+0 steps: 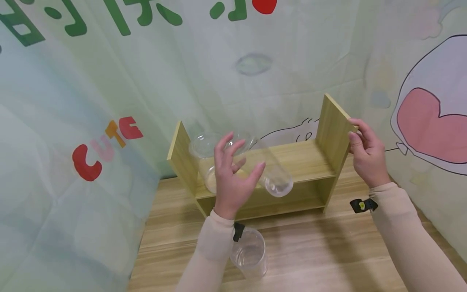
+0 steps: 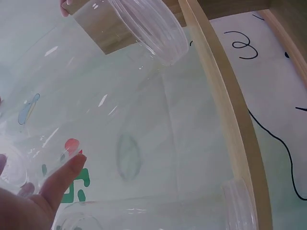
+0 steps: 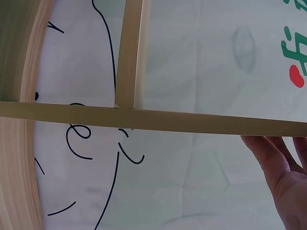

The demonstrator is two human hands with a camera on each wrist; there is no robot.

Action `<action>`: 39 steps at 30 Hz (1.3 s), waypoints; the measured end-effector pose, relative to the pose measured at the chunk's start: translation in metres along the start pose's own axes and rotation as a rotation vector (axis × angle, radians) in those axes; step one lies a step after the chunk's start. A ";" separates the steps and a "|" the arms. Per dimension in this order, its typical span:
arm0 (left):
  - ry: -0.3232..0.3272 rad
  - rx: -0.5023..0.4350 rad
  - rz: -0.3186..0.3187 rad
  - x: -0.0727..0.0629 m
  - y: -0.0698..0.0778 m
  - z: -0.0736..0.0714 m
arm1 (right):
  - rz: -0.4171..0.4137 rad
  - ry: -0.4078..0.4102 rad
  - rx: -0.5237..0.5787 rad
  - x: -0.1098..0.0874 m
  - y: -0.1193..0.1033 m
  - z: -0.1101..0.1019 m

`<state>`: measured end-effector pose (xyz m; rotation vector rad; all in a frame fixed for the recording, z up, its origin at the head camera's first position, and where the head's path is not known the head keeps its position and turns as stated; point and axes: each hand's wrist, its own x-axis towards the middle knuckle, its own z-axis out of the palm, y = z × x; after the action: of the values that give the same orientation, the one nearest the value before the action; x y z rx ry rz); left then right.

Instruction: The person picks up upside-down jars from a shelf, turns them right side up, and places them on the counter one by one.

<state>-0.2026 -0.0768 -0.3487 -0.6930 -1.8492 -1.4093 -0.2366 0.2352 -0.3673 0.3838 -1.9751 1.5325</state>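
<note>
A clear plastic jar [image 1: 278,182] tilts over the front of the small wooden shelf [image 1: 333,134], its round base pointing down to the right. Near its upper end, my left hand [image 1: 233,182] holds it, thumb and fingers spread around the wall. In the left wrist view, the base of this jar [image 2: 151,33] is apart from the board. A second jar [image 1: 204,152] stands upright on the upper board, partly behind my left hand. On the right, my right hand [image 1: 368,156] pinches the top corner of the shelf's side panel between thumb and fingers.
Another clear jar [image 1: 251,253] stands on the wood-grain table [image 1: 299,251] in front of the shelf, close to my left forearm. Printed cloth [image 1: 292,81] hangs behind the shelf and along both sides. A lower board runs beneath the upper one.
</note>
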 end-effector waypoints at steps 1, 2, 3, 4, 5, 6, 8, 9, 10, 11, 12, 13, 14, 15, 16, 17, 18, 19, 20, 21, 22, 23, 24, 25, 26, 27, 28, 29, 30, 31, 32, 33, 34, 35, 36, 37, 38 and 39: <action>0.005 -0.003 -0.002 -0.002 0.000 0.000 | -0.003 0.001 0.003 0.000 0.000 0.000; 0.009 -0.009 -0.005 -0.004 0.000 -0.001 | -0.006 0.002 0.007 0.000 0.000 0.000; 0.012 -0.017 -0.009 -0.006 0.000 -0.001 | -0.008 0.003 0.014 0.000 0.000 0.000; 0.016 -0.023 -0.012 -0.008 0.000 -0.001 | -0.010 0.003 0.022 0.000 0.000 0.000; 0.020 -0.035 -0.015 -0.011 0.000 -0.001 | -0.012 0.004 0.029 0.000 0.000 0.000; 0.023 -0.047 -0.020 -0.013 -0.001 -0.001 | -0.014 0.005 0.038 0.000 0.000 -0.001; 0.030 -0.069 -0.031 -0.018 -0.002 -0.001 | -0.015 0.005 0.040 -0.001 0.000 -0.001; 0.032 -0.075 -0.034 -0.021 -0.003 -0.001 | -0.014 0.006 0.042 -0.001 0.000 -0.001; 0.035 -0.079 -0.039 -0.023 -0.003 -0.001 | -0.013 0.005 0.039 -0.001 0.000 -0.001; 0.037 -0.085 -0.044 -0.025 -0.003 -0.001 | -0.013 0.006 0.037 -0.001 0.000 -0.001; 0.041 -0.087 -0.048 -0.027 -0.004 -0.001 | -0.011 0.006 0.039 -0.001 0.000 -0.002; 0.045 -0.088 -0.052 -0.029 -0.004 -0.001 | -0.007 0.006 0.039 -0.001 0.000 -0.002; 0.048 -0.089 -0.052 -0.031 -0.004 -0.001 | -0.004 0.007 0.040 -0.001 -0.001 -0.002; 0.051 -0.091 -0.054 -0.032 -0.004 -0.001 | -0.001 0.008 0.043 -0.001 -0.001 -0.003; 0.054 -0.095 -0.056 -0.034 -0.004 -0.001 | 0.000 0.008 0.039 -0.001 -0.001 -0.003; 0.057 -0.099 -0.058 -0.035 -0.003 -0.001 | 0.001 0.009 0.034 -0.001 -0.002 -0.004; 0.058 -0.102 -0.058 -0.036 -0.003 -0.001 | 0.002 0.009 0.029 0.000 -0.002 -0.004; 0.059 -0.104 -0.059 -0.037 -0.004 -0.001 | 0.001 0.007 0.018 0.000 -0.002 -0.004; 0.059 -0.106 -0.060 -0.038 -0.004 -0.001 | -0.002 0.004 0.008 0.001 -0.002 -0.004; 0.059 -0.108 -0.064 -0.040 -0.004 -0.001 | -0.007 -0.001 0.003 0.002 -0.002 -0.004; 0.059 -0.109 -0.069 -0.041 -0.004 0.000 | -0.013 -0.006 -0.004 0.002 -0.002 -0.004; 0.060 -0.108 -0.074 -0.043 -0.004 0.000 | -0.016 -0.009 -0.002 0.003 -0.002 -0.004; 0.060 -0.106 -0.079 -0.045 -0.005 0.000 | -0.019 -0.013 0.002 0.003 -0.002 -0.003; 0.059 -0.105 -0.087 -0.046 -0.005 0.000 | -0.022 -0.015 0.005 0.003 -0.001 -0.003; 0.059 -0.107 -0.094 -0.048 -0.005 0.000 | -0.023 -0.016 0.008 0.003 -0.001 -0.003; 0.059 -0.108 -0.102 -0.050 -0.005 0.000 | -0.023 -0.016 0.010 0.003 -0.001 -0.002; 0.061 -0.108 -0.109 -0.051 -0.006 0.001 | -0.021 -0.014 0.010 0.003 0.000 -0.002; 0.061 -0.111 -0.116 -0.053 -0.006 0.001 | -0.017 -0.014 0.009 0.002 0.000 -0.002; 0.063 -0.114 -0.121 -0.055 -0.006 0.002 | -0.013 -0.015 0.004 0.002 0.000 -0.001; 0.066 -0.117 -0.126 -0.056 -0.006 0.002 | -0.009 -0.017 -0.001 0.001 0.000 -0.001; 0.069 -0.119 -0.129 -0.057 -0.007 0.002 | -0.004 -0.020 -0.009 0.001 0.000 -0.001; 0.072 -0.119 -0.132 -0.058 -0.007 0.002 | 0.002 -0.022 -0.012 0.000 0.000 0.000; 0.073 -0.120 -0.135 -0.060 -0.007 0.002 | 0.006 -0.023 -0.015 0.000 0.000 0.000; 0.074 -0.121 -0.139 -0.061 -0.007 0.002 | 0.009 -0.024 -0.018 0.000 0.000 0.000; 0.076 -0.123 -0.143 -0.062 -0.008 0.002 | 0.011 -0.025 -0.017 -0.001 0.000 0.000; 0.078 -0.125 -0.151 -0.063 -0.008 0.002 | 0.012 -0.025 -0.015 -0.001 0.000 0.001; 0.080 -0.128 -0.157 -0.064 -0.008 0.001 | 0.012 -0.025 -0.015 -0.001 0.000 0.001; 0.084 -0.129 -0.165 -0.065 -0.009 0.001 | 0.012 -0.024 -0.014 -0.001 0.000 0.001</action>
<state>-0.1696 -0.0783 -0.4053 -0.5444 -1.7960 -1.6503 -0.2362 0.2340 -0.3675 0.3874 -2.0094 1.5271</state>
